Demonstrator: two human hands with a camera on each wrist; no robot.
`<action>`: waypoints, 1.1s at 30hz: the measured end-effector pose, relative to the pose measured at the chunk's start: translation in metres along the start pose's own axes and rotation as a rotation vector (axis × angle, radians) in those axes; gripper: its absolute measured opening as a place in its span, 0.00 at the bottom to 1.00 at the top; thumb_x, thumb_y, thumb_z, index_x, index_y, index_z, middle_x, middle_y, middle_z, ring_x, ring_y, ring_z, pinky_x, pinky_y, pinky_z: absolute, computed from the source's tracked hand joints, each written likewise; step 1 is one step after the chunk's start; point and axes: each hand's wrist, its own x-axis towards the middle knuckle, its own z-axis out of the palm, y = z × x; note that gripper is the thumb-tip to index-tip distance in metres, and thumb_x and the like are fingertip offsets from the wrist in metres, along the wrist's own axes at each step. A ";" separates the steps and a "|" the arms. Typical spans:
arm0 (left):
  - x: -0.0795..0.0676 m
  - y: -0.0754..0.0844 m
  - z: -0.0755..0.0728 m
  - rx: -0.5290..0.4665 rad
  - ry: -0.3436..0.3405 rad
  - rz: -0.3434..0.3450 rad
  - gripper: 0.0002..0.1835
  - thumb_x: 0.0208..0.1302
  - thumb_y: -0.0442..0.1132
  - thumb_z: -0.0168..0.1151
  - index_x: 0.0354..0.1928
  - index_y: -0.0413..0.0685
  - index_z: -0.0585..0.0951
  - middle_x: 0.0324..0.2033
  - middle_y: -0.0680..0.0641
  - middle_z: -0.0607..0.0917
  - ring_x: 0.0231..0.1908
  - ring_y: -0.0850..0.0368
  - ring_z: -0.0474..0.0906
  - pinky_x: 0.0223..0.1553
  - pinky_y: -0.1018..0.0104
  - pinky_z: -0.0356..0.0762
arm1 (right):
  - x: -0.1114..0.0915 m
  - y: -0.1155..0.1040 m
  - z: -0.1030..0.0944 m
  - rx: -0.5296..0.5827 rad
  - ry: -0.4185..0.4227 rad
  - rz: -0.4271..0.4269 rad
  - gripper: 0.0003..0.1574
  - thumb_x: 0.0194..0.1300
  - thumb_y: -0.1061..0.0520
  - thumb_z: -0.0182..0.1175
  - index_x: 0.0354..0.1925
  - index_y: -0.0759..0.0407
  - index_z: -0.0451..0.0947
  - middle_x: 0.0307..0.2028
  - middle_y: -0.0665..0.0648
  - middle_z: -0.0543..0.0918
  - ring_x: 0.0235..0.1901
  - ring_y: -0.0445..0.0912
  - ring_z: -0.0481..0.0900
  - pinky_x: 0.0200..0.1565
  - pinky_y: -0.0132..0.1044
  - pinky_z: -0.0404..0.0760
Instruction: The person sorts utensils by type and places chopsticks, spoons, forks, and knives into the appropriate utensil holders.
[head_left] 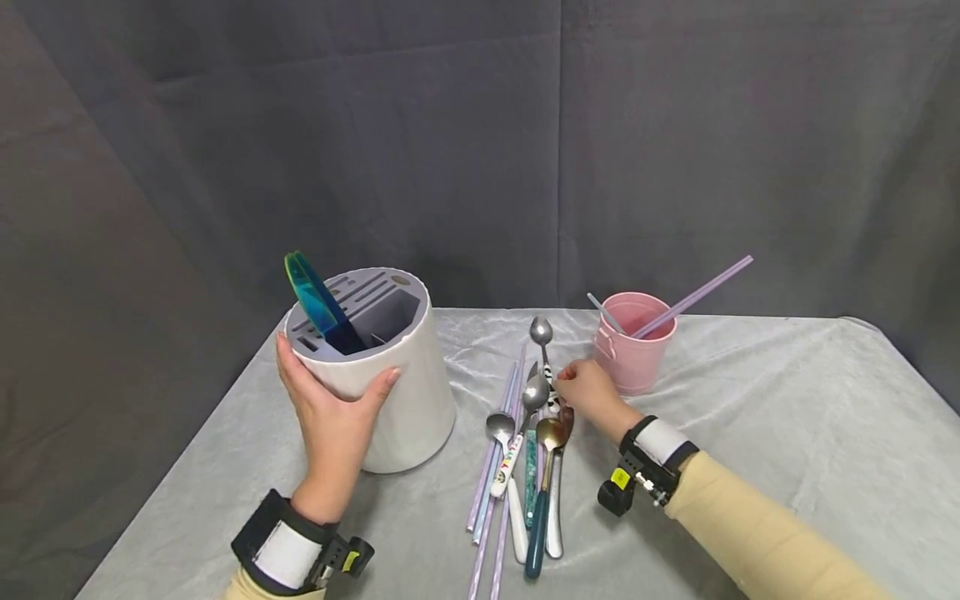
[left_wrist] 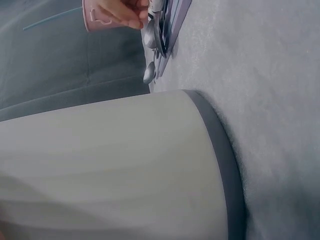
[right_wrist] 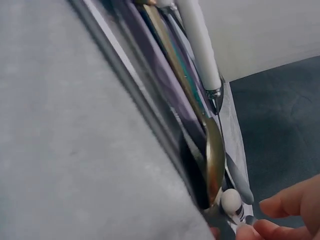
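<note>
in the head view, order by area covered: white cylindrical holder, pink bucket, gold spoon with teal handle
1. White cylindrical holder, clearly largest
2. Pink bucket
3. Gold spoon with teal handle, long but thin

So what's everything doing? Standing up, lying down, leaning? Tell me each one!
Pale cloth: spread, wrinkled
White holder: standing
Blue-green pieces: in the holder, leaning
Pink bucket: standing upright
Bucket's purple sticks: leaning out rightward
Loose sticks: lying partly under spoons
Spoon with colourful handle: lying on sticks
Teal-handled spoon: lying in the pile
Farthest spoon: lying
Left grip: around the holder
Right grip: at the farthest spoon; can't tell if holding
</note>
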 end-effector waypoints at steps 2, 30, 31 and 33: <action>0.000 0.000 0.001 0.006 0.004 0.005 0.68 0.44 0.68 0.72 0.73 0.34 0.45 0.72 0.37 0.52 0.71 0.49 0.47 0.70 0.53 0.44 | 0.005 0.000 0.001 0.000 -0.009 0.008 0.07 0.58 0.64 0.56 0.27 0.68 0.76 0.16 0.53 0.75 0.18 0.42 0.72 0.23 0.32 0.70; -0.003 -0.001 0.001 0.007 -0.002 0.008 0.67 0.45 0.63 0.74 0.73 0.34 0.45 0.72 0.38 0.51 0.71 0.49 0.48 0.70 0.50 0.45 | 0.051 -0.006 0.013 -0.212 -0.020 0.119 0.12 0.56 0.59 0.58 0.27 0.69 0.76 0.27 0.63 0.78 0.28 0.53 0.73 0.31 0.42 0.73; -0.003 0.000 0.001 0.006 -0.002 0.011 0.67 0.45 0.63 0.75 0.73 0.34 0.45 0.72 0.38 0.51 0.71 0.49 0.48 0.70 0.51 0.45 | 0.051 -0.006 0.012 -0.202 -0.025 0.126 0.14 0.57 0.57 0.57 0.31 0.72 0.77 0.30 0.65 0.79 0.30 0.54 0.74 0.33 0.43 0.75; -0.003 0.000 0.000 0.002 -0.002 0.008 0.67 0.45 0.63 0.75 0.73 0.35 0.45 0.72 0.38 0.52 0.71 0.49 0.48 0.70 0.51 0.45 | 0.050 -0.005 0.011 -0.184 -0.035 0.140 0.22 0.60 0.55 0.56 0.39 0.76 0.77 0.37 0.70 0.80 0.35 0.57 0.76 0.40 0.46 0.76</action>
